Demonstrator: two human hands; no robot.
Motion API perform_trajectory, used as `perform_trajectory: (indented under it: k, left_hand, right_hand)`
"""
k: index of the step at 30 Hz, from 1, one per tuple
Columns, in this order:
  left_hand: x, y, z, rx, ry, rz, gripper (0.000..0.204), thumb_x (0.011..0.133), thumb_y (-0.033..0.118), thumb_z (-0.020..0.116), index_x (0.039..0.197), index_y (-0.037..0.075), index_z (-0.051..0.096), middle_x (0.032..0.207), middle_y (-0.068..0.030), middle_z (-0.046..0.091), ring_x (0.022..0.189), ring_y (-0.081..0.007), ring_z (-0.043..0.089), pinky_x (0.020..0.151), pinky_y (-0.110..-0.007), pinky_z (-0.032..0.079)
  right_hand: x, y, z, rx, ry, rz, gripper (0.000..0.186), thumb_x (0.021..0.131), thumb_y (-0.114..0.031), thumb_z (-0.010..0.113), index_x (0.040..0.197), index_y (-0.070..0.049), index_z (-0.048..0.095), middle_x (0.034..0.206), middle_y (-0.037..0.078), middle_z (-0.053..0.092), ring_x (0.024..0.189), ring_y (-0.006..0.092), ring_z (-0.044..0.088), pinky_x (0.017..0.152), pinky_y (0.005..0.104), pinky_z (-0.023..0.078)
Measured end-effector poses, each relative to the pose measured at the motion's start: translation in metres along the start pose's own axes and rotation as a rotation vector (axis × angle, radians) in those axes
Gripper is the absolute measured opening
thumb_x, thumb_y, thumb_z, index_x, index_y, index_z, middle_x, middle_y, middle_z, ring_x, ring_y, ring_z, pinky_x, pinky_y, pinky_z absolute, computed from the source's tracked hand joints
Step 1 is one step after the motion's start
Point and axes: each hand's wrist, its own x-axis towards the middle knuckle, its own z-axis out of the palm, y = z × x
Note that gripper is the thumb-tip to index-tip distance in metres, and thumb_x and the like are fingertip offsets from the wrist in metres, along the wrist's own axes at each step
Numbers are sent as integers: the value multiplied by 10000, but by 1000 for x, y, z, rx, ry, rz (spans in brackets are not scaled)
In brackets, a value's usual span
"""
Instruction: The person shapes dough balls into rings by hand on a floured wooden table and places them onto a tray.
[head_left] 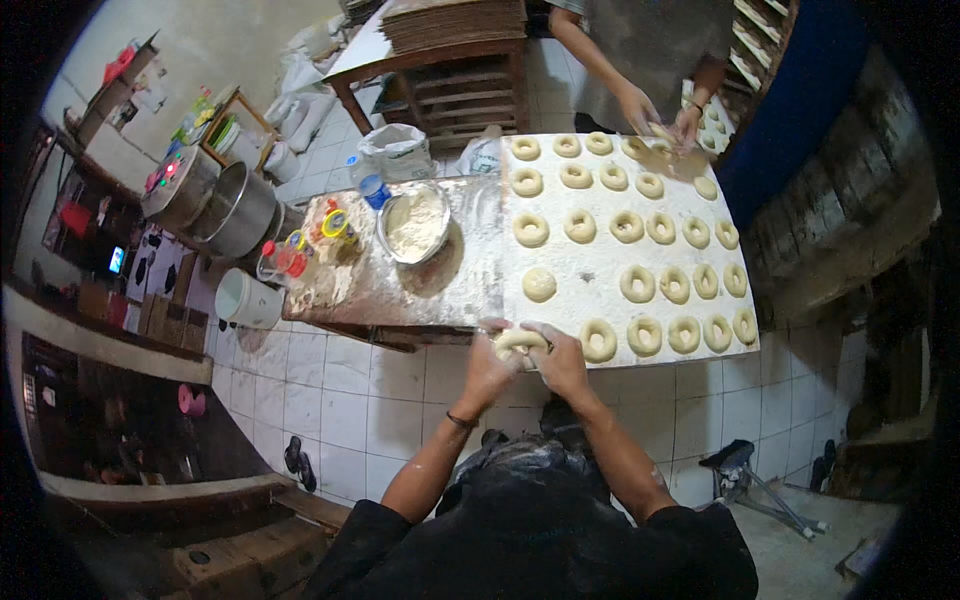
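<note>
At the front edge of the floured white board [585, 255], my left hand [491, 360] and my right hand [558, 355] both grip a piece of pale dough [522, 340], which looks like a ring, partly hidden by my fingers. Several rows of dough rings [627, 226] lie on the board, with a rounder lump [539, 284] just beyond my hands. To the left, a metal bowl of flour [412, 227] stands on the floured worktop [455, 285], near yellow-lidded tubs [338, 225], red-lidded containers [288, 260] and a blue bottle [372, 188].
A co-worker's hands [660, 125] handle dough at the board's far right. A steel mixer [225, 215] and white bucket [248, 300] stand left. A table of stacked boards [455, 25] and a sack [395, 150] are behind. A folded stool [750, 485] is at lower right.
</note>
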Motion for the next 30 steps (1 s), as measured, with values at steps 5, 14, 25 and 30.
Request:
perform_trajectory:
  k: [5, 14, 25, 30]
  left_hand:
    - [-34, -23, -49, -20, 97, 107, 466, 675, -98, 438, 1129, -12, 376, 884, -88, 502, 741, -214, 550, 747, -310, 484]
    - [-107, -14, -82, -1533, -720, -214, 698, 865, 406, 471, 1365, 31, 159, 1028, -190, 539, 790, -232, 607, 799, -366, 490]
    - [-79, 39, -63, -1217, -209, -763, 721, 864, 569, 369, 1343, 39, 270, 1002, -158, 584, 685, -243, 589, 660, -414, 503]
    - [-4, 25, -40, -1241, 136, -462, 469, 904, 441, 382, 1151, 51, 464, 466, 26, 326, 394, -76, 316, 460, -260, 371]
  right_hand:
    - [-31, -18, 42, 112, -11, 15, 249, 708, 3, 572, 949, -18, 508, 843, 96, 562, 795, 183, 558, 729, 304, 453]
    - [-43, -56, 60, 1635, -584, 382, 352, 856, -144, 370, 1207, -163, 388, 699, 98, 508, 539, 144, 476, 490, 252, 424]
    - [-46, -55, 44, 1342, -400, 671, 309, 951, -270, 320, 1220, -135, 394, 545, 25, 433, 430, 119, 465, 383, 222, 377]
    - [-25, -32, 23, 1422, 48, 452, 294, 941, -324, 388, 1153, -126, 438, 509, -14, 356, 397, 98, 338, 462, 259, 391]
